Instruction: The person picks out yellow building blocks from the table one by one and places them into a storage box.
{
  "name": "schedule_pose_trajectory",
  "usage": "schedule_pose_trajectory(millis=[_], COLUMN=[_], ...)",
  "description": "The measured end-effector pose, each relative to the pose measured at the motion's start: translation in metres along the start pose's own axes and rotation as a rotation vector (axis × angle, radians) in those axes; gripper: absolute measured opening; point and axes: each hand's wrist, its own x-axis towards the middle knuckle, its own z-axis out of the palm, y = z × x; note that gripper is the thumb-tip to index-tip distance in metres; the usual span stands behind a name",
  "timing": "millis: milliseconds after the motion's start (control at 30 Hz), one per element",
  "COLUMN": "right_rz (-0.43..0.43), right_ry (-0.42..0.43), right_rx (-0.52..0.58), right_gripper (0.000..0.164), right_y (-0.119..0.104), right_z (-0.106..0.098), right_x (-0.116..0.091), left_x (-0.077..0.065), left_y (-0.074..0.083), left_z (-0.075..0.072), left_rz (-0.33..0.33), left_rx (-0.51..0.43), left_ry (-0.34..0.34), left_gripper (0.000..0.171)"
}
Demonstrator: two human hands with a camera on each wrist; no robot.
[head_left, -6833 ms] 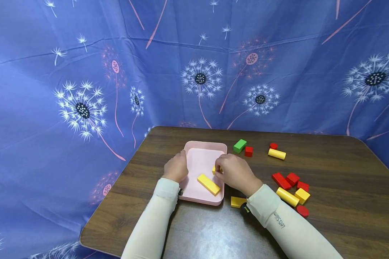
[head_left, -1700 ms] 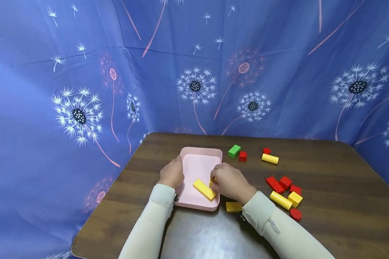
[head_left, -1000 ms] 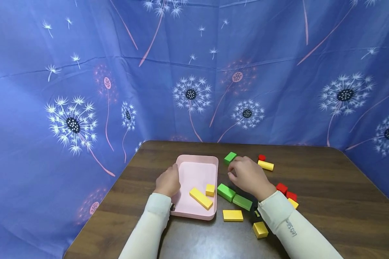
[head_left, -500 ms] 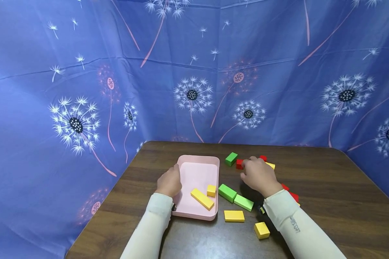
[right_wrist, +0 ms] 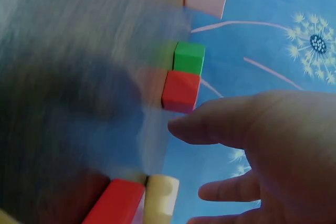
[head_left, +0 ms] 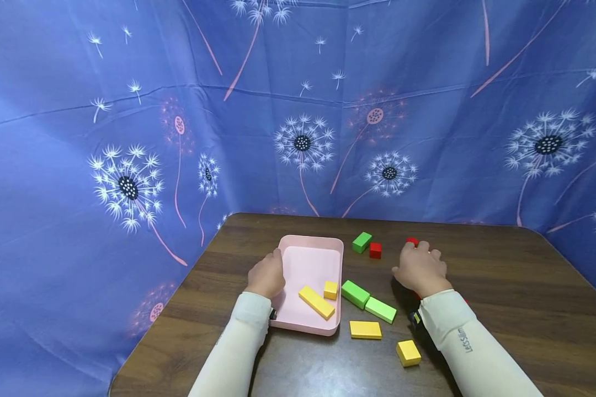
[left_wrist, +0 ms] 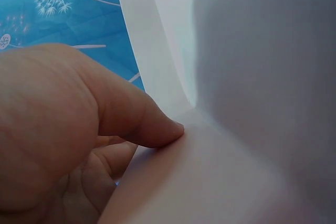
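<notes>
My left hand (head_left: 267, 274) grips the left wall of a pink tray (head_left: 305, 267); in the left wrist view the thumb (left_wrist: 163, 127) presses on the inside of that wall. A long yellow block (head_left: 316, 302) and a yellow cube (head_left: 330, 290) lie in the tray. To the right, my right hand (head_left: 421, 270) is over the table with spread fingers and nothing in them. Just past its fingertips shows a red round piece (head_left: 412, 241). The right wrist view has a pale yellow cylinder (right_wrist: 161, 200) and a red block (right_wrist: 116, 203) near the fingers.
Behind the tray's right side sit a green block (head_left: 362, 242) and a red cube (head_left: 374, 250). Two more green blocks (head_left: 355, 294), a flat yellow block (head_left: 365, 330) and another yellow cube (head_left: 408, 353) lie between tray and right forearm. Red pieces are mostly hidden by the right wrist.
The right hand has let go of the yellow cube in the tray and moved right, past the red cube, with its fingers spreading. The left hand keeps its grip on the tray.
</notes>
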Motion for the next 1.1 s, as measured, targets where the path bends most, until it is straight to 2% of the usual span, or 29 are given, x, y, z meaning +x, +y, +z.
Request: schedule_pose_trajectory(millis=[200,467,867,967,1100], right_rz=[0.034,0.034,0.033,0.031,0.031], right_ry=[-0.04,-0.062,-0.044,-0.052,-0.061], right_rx=[0.026,0.027,0.001,-0.002,0.016], right_gripper=[0.085,0.078,0.076,0.069,0.047], right_y=[0.0094,0.0091,0.009,0.0088,0.01], right_z=[0.0017,0.0004,0.0028,0.0029,0.0022], right_x=[0.0018,0.0019,0.0054,0.0055,0.0045], left_x=[0.0008,0.0021,0.0019,0.001,0.0009], left_y=[0.0027,0.0027,-0.0007,-0.0008,-0.0001], left_z=[-0.0004,0.0004,0.0002,-0.0006,-0.0003], left_rz=[0.008,0.007,0.0,0.005,0.004], left_rx=[-0.006,-0.007,-0.006,-0.009,-0.011], left_ry=[-0.005,-0.003,-0.007,0.0,-0.003], left_gripper=[0.064,0.06,0.064,0.064,0.063])
